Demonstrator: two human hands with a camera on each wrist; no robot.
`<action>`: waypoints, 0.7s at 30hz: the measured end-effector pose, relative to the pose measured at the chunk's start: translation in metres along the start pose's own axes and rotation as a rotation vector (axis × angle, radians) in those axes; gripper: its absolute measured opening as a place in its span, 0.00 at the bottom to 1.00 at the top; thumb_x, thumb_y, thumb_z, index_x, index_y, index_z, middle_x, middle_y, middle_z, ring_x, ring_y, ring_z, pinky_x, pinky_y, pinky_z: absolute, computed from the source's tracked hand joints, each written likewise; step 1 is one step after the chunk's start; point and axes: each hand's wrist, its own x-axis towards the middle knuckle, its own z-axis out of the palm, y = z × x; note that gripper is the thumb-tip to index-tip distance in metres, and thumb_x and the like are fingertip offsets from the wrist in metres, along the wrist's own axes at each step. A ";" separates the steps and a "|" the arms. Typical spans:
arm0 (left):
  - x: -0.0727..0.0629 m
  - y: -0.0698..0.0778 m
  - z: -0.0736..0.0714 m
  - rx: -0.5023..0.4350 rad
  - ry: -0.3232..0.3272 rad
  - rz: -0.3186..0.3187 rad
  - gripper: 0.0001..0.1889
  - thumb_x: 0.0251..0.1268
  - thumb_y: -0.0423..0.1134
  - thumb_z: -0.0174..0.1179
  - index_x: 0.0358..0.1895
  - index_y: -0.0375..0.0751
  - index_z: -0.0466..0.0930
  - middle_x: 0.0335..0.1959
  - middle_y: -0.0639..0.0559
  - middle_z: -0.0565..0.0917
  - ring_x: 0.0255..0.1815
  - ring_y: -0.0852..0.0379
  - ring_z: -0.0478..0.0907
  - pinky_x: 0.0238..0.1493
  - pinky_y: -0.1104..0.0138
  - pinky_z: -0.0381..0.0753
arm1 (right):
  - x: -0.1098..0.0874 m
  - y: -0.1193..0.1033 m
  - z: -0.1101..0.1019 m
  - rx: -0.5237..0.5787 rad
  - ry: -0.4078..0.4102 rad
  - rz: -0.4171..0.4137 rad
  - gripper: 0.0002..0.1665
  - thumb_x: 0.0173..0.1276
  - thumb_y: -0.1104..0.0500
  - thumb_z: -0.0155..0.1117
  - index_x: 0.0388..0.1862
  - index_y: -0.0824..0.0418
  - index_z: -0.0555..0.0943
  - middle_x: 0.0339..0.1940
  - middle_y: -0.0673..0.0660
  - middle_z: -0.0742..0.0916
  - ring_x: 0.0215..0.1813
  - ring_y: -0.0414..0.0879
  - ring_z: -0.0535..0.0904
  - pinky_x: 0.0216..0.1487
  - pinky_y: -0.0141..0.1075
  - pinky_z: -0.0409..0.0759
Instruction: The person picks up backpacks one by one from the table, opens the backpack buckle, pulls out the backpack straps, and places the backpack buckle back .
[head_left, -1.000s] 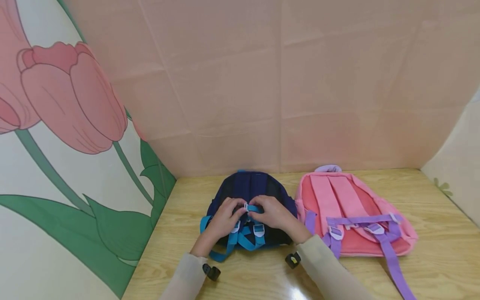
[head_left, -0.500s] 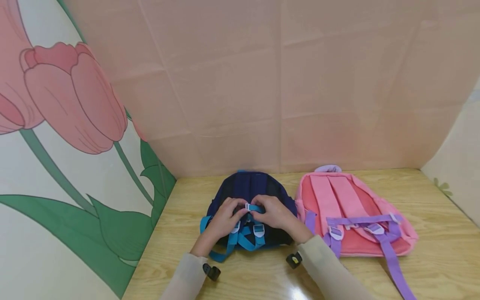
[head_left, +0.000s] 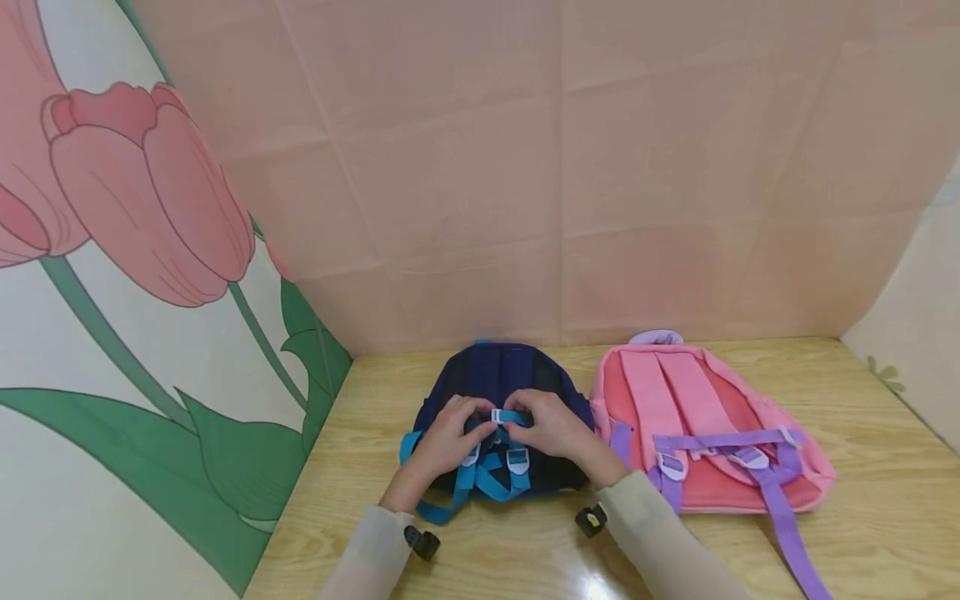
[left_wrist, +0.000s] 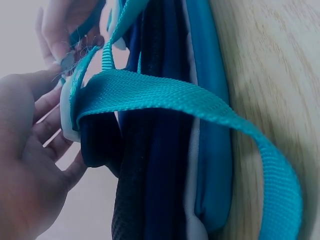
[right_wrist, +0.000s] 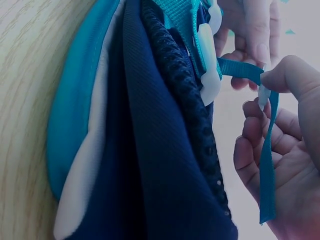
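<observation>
A navy backpack point(head_left: 517, 367) lies on its front, with its straps facing up. Above it, my left hand point(head_left: 450, 435) pinches a small white buckle point(head_left: 497, 416) at its left edge. My right hand point(head_left: 553, 427) pinches the blue strap point(head_left: 514, 417) just right of that buckle. In the right wrist view, the strap's loose end point(right_wrist: 267, 185) hangs past the right palm, and the thumb presses close by the buckle. A wider teal shoulder strap point(left_wrist: 165, 95) crosses the left wrist view in front of the pack. The left fingertips are partly hidden there.
A pink backpack point(head_left: 727, 417) with purple straps point(head_left: 787, 517) lies right beside the navy one. Both are on a wood-grain table point(head_left: 345, 492). A peach cloth backdrop point(head_left: 480, 183) rises behind, and a tulip-printed panel point(head_left: 187, 350) stands at left.
The white buckle has shifted slightly right between my fingertips, closer to the right hand. Both hands stay in nearly the same place, and the backpacks have not moved.
</observation>
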 end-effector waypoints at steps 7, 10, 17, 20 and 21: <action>0.000 0.000 0.000 0.007 0.012 0.018 0.14 0.76 0.46 0.59 0.57 0.47 0.80 0.51 0.55 0.83 0.51 0.57 0.72 0.52 0.60 0.77 | 0.000 0.000 -0.001 0.027 -0.003 -0.024 0.10 0.65 0.59 0.72 0.43 0.60 0.83 0.35 0.49 0.85 0.36 0.40 0.78 0.41 0.34 0.81; 0.001 0.000 0.000 0.013 0.013 0.018 0.13 0.76 0.45 0.59 0.57 0.47 0.80 0.50 0.55 0.83 0.51 0.58 0.72 0.52 0.60 0.77 | 0.001 0.000 0.000 0.037 -0.007 -0.033 0.11 0.65 0.59 0.72 0.45 0.61 0.83 0.36 0.51 0.86 0.36 0.41 0.79 0.42 0.35 0.81; 0.002 0.000 0.001 0.018 0.010 0.013 0.13 0.76 0.47 0.59 0.57 0.48 0.80 0.50 0.56 0.82 0.50 0.58 0.72 0.52 0.61 0.77 | 0.001 -0.003 -0.001 0.031 -0.006 -0.029 0.10 0.66 0.58 0.72 0.44 0.59 0.82 0.37 0.50 0.86 0.38 0.42 0.79 0.44 0.36 0.82; 0.002 -0.001 0.001 0.019 0.013 0.016 0.14 0.76 0.47 0.58 0.57 0.48 0.80 0.50 0.56 0.82 0.50 0.58 0.73 0.52 0.61 0.78 | 0.002 -0.004 -0.002 0.027 -0.009 -0.021 0.10 0.67 0.58 0.72 0.44 0.59 0.82 0.37 0.50 0.86 0.38 0.42 0.79 0.45 0.36 0.82; 0.002 -0.001 0.001 0.021 0.014 0.018 0.14 0.76 0.47 0.58 0.57 0.47 0.80 0.50 0.55 0.82 0.50 0.58 0.73 0.52 0.61 0.78 | 0.001 -0.004 -0.002 0.026 -0.011 -0.018 0.10 0.67 0.58 0.72 0.44 0.59 0.82 0.37 0.50 0.86 0.38 0.42 0.79 0.45 0.36 0.82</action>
